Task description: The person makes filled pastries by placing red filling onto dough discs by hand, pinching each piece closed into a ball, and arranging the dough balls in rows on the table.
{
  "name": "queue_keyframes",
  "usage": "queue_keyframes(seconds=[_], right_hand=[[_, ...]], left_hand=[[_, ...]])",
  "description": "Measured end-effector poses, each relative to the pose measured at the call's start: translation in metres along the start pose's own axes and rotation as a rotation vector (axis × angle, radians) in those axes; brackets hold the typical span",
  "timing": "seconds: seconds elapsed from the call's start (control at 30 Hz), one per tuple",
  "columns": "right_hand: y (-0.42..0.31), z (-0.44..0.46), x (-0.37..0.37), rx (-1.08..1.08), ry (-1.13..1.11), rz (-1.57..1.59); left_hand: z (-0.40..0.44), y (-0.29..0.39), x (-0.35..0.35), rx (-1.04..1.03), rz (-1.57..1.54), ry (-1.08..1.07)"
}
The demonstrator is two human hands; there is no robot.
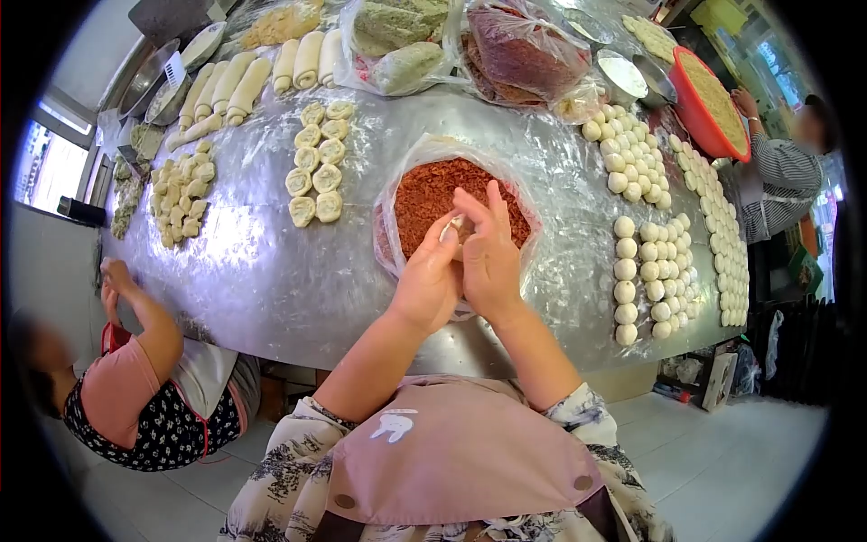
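Left hand [424,289], right hand [494,262]: grip partly curled round dough [453,226] above filling [429,194]; table edge [442,373] under forearms [533,357].

The premises present as a bakery workroom. A large silvery metal worktable [262,280] bears round white dough balls [625,269] at right and red-brown crumbly filling [424,194] at centre.

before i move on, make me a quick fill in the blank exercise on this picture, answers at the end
1. The left hand and right hand are held close ____ above the open plastic bag of reddish filling.
2. The bunny figure on the pink apron is coloured ____.
3. From the wearer's view, the red basin stands to the ____ of the filling.

Missing words: together; white; right.
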State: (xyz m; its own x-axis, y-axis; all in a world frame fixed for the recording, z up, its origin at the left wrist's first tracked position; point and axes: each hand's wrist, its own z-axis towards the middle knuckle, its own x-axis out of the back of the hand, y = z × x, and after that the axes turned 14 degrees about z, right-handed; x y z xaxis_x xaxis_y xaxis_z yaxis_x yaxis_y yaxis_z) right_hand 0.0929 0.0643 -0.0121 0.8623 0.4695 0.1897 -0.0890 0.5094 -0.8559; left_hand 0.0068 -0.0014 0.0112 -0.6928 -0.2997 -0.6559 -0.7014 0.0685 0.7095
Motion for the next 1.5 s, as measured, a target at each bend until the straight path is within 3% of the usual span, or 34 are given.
queue_keyframes(seconds=[0.1,0.3,0.4,0.43,0.53,0.57,0.67,0.77,0.83,0.93,0.97,1.07,1.1,1.13,1.2,1.23,1.33,1.4,1.5], right_hand=[[-0.002,0.001,-0.004,0.105,0.044,-0.006],[-0.003,0.002,-0.007,0.109,0.108,-0.003],[-0.011,0.008,-0.008,-0.325,0.371,0.48],[-0.014,0.01,-0.002,-0.462,0.359,0.641],[-0.039,0.018,-0.004,-0.478,0.36,0.662],[-0.034,0.015,-0.004,-0.457,0.296,0.631],[-0.035,0.005,-0.002,-0.438,0.106,0.505],[-0.043,0.006,0.0,-0.537,0.058,0.465],[-0.045,0.007,0.002,-0.629,0.044,0.45],[-0.05,0.012,0.003,-0.706,0.092,0.38],[-0.037,0.009,-0.003,-0.61,0.203,0.612],[-0.031,0.015,0.002,-0.228,0.229,0.037],[-0.028,0.011,-0.003,-0.269,0.176,0.116],[-0.032,0.007,-0.002,-0.151,-0.021,-0.007],[-0.027,0.01,-0.003,0.025,-0.065,-0.069],[-0.016,0.011,-0.001,-0.052,-0.035,-0.102],[0.007,0.019,0.01,0.004,0.014,-0.385],[0.007,0.018,0.006,-0.177,0.098,-0.154],[-0.025,0.013,-0.008,-0.188,-0.017,0.296]], left_hand=[[0.001,-0.004,0.003,0.034,0.042,-0.014],[-0.002,0.001,-0.009,0.076,0.015,0.023],[-0.004,0.003,-0.02,-0.046,-0.049,-0.035],[-0.006,0.002,-0.022,-0.111,-0.073,-0.068],[-0.006,-0.009,-0.006,-0.306,0.74,0.1],[-0.005,-0.012,-0.006,-0.36,0.677,0.157],[0.0,-0.003,0.009,-0.787,1.178,0.157],[0.004,-0.004,0.015,-0.924,1.292,0.132],[-0.003,0.002,0.013,-0.708,1.207,-0.017],[-0.001,-0.002,0.012,-0.631,0.84,0.025],[-0.001,-0.003,0.011,-0.602,0.719,0.04],[0.006,0.004,0.006,-0.343,0.506,0.047],[0.008,0.001,0.005,-0.28,0.442,-0.054],[0.008,-0.004,0.005,-0.167,0.552,0.007],[0.006,-0.014,0.004,-0.246,0.485,-0.065],[-0.001,-0.013,-0.002,-0.212,0.462,-0.089],[-0.006,-0.014,-0.014,-0.248,0.467,-0.09],[-0.005,-0.004,-0.021,-0.175,0.35,-0.129],[0.008,-0.008,-0.017,-0.247,0.462,0.171]])
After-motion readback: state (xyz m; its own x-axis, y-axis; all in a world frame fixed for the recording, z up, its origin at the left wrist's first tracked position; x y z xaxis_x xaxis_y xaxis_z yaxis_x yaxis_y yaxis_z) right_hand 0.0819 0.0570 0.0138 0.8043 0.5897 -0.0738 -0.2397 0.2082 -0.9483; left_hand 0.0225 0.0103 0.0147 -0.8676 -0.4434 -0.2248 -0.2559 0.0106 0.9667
